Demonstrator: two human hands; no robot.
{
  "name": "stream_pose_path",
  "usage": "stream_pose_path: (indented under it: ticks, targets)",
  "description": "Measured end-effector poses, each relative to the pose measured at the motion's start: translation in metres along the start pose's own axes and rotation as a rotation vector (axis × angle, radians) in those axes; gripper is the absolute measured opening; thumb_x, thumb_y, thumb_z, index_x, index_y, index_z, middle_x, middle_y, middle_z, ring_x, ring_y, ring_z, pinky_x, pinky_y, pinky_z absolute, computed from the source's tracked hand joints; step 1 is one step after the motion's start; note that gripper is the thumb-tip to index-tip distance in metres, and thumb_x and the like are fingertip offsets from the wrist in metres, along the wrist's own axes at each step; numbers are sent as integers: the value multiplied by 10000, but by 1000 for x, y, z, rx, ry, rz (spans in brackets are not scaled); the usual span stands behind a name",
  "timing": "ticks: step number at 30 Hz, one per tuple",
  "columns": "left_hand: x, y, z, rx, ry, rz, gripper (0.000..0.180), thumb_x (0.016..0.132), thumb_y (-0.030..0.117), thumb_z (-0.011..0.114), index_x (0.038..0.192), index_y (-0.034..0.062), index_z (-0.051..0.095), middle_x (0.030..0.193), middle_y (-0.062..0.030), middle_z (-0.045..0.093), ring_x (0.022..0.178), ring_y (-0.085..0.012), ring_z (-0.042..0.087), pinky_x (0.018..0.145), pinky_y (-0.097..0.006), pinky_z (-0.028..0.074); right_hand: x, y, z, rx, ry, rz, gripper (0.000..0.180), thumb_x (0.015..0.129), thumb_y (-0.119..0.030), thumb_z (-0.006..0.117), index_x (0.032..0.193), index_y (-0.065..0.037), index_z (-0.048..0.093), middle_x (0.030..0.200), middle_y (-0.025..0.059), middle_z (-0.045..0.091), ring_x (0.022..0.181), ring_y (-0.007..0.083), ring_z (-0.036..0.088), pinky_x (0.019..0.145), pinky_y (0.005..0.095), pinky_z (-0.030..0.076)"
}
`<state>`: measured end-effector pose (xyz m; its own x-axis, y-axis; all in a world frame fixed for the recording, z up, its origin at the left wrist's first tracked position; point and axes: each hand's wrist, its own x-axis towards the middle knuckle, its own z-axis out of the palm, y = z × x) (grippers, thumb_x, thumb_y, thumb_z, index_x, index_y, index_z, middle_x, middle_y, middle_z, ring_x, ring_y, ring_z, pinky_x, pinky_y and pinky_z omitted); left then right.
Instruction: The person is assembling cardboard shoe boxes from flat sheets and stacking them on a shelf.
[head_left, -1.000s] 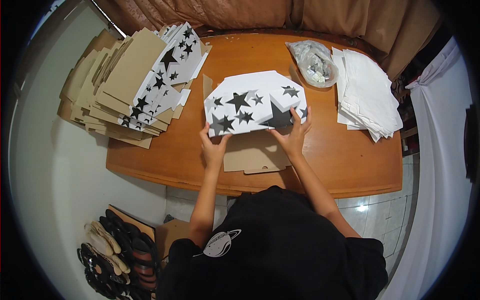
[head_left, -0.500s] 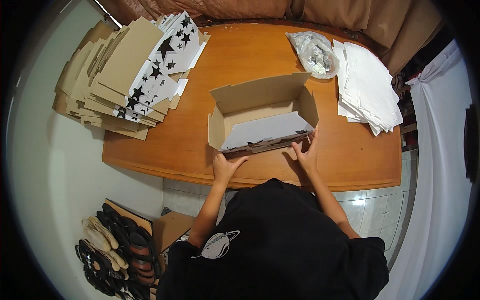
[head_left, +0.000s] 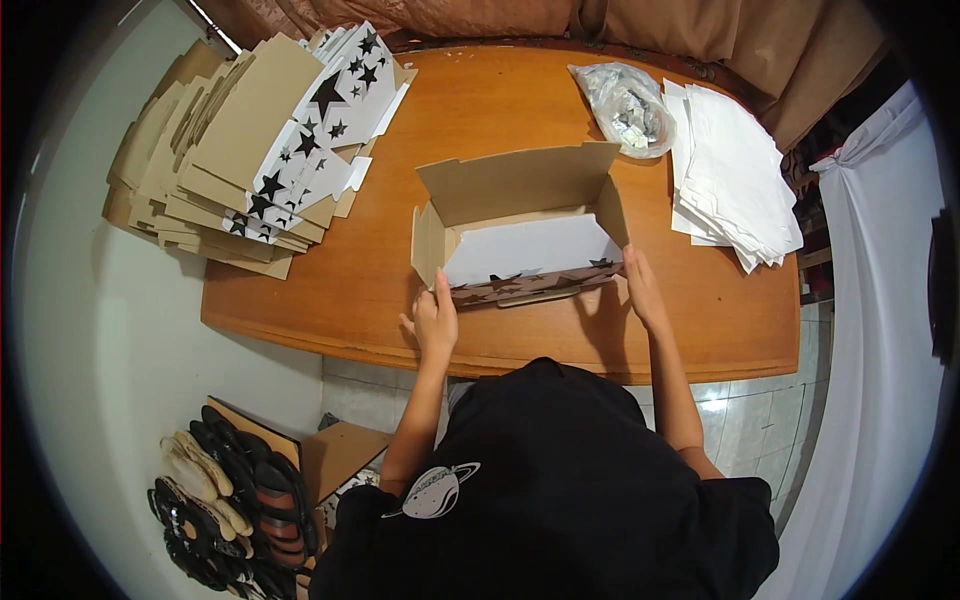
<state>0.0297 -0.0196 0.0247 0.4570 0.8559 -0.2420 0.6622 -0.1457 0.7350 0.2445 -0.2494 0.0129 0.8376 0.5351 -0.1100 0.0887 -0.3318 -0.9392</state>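
A partly folded cardboard box (head_left: 530, 187) stands in front of me, brown inside, with its lid panel raised at the far side. White with dark stars, its front panel (head_left: 540, 279) faces me, and a white flap (head_left: 530, 250) slants inward from that panel's top edge. My left hand (head_left: 436, 318) grips the near left corner, thumb on top, with some fingers stuck out to the side. At the near right corner my right hand (head_left: 645, 285) holds the box's edge; its lower fingers are partly hidden behind the box.
Flat cardboard blanks (head_left: 215, 150), some star-printed, are stacked at the table's left. Far right lie a clear plastic bag (head_left: 630, 112) of small items and a pile of white paper sheets (head_left: 735, 175). Several sandals (head_left: 230, 490) sit below left, beside the wall.
Both hands have shifted from the box's lower front edge up onto its near corners. The front panel now shows more of its stars, and the white flap leans further inward.
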Motion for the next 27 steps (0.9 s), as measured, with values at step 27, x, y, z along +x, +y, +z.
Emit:
stream_pose_path:
  ticks: [27]
  targets:
    - [16, -60, 9, -596, -292, 345, 491, 879, 245, 549, 1258, -17, 381, 1223, -146, 498, 1141, -266, 460, 1016, -387, 266, -19, -12, -12, 215, -264, 94, 470, 798, -201, 699, 1114, -8, 410, 1018, 123, 547, 967, 195, 567, 783, 302, 459]
